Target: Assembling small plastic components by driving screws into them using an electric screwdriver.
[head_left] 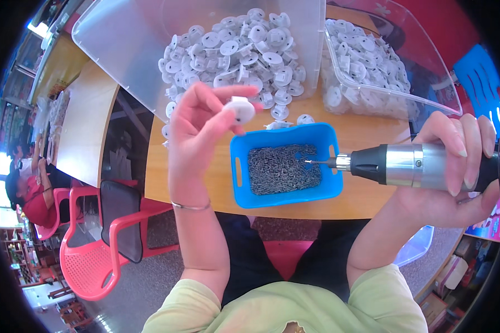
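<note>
Between the thumb and fingers of my left hand (197,119) is a round white plastic part (241,111), held up left of a blue basket's top edge. My right hand (461,161) is wrapped round an electric screwdriver (414,165) with a silver and black body. Its bit points left, over the blue basket (286,201). Many small dark screws (283,173) fill the bottom of that basket. Whether a screw sits on the bit's tip is too small to tell.
A large clear bin (128,53) lies beyond my left hand, with a heap of white parts (233,50) spilling out. Another clear bin (394,108) of such parts stands at right. Red chairs (89,261) and a seated person (33,194) are at left.
</note>
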### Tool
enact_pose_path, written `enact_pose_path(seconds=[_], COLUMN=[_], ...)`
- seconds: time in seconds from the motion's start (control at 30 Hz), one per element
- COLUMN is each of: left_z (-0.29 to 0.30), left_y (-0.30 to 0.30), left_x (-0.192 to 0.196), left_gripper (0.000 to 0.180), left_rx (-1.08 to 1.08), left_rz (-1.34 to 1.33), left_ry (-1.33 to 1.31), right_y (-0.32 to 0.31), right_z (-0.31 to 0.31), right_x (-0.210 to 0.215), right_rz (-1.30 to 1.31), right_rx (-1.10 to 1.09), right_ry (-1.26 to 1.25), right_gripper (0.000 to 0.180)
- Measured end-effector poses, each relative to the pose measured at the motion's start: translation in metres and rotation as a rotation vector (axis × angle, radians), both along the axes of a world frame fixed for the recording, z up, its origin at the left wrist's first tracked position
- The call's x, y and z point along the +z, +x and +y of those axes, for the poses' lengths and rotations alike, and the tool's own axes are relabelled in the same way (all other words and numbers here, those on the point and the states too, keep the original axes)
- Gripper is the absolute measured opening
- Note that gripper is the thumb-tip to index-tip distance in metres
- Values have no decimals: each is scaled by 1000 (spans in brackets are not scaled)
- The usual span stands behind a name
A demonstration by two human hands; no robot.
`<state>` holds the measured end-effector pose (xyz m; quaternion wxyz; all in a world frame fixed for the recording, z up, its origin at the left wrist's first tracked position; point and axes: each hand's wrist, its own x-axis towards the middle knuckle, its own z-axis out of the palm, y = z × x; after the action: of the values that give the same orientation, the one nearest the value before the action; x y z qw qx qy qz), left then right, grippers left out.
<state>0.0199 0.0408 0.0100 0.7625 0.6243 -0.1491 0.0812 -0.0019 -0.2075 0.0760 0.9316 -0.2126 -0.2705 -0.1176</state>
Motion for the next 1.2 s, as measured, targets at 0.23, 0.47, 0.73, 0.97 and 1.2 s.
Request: enact_pose_path(seconds=[0.23, 0.47, 0.73, 0.97, 1.2], left_z=[-37, -45, -37, -37, -38], left_y=[-21, -34, -35, -37, -37], left_x=[2, 1, -14, -16, -16], left_gripper=[18, 13, 22, 26, 18], left_rx=[-334, -366, -428, -451, -406], left_rz=[203, 373, 328, 316, 325], left_ry=[-289, -428, -373, -427, -369], right_y=[-3, -3, -1, -6, -7], right_z=[-1, -9, -2, 5, 10], right_x=[8, 10, 6, 6, 11], right_rz=[-36, -30, -58, -42, -52], right_rx=[-21, -62, 21, 94, 134], right_ry=[54, 91, 215, 183, 141], right_gripper=[38, 35, 33, 35, 35])
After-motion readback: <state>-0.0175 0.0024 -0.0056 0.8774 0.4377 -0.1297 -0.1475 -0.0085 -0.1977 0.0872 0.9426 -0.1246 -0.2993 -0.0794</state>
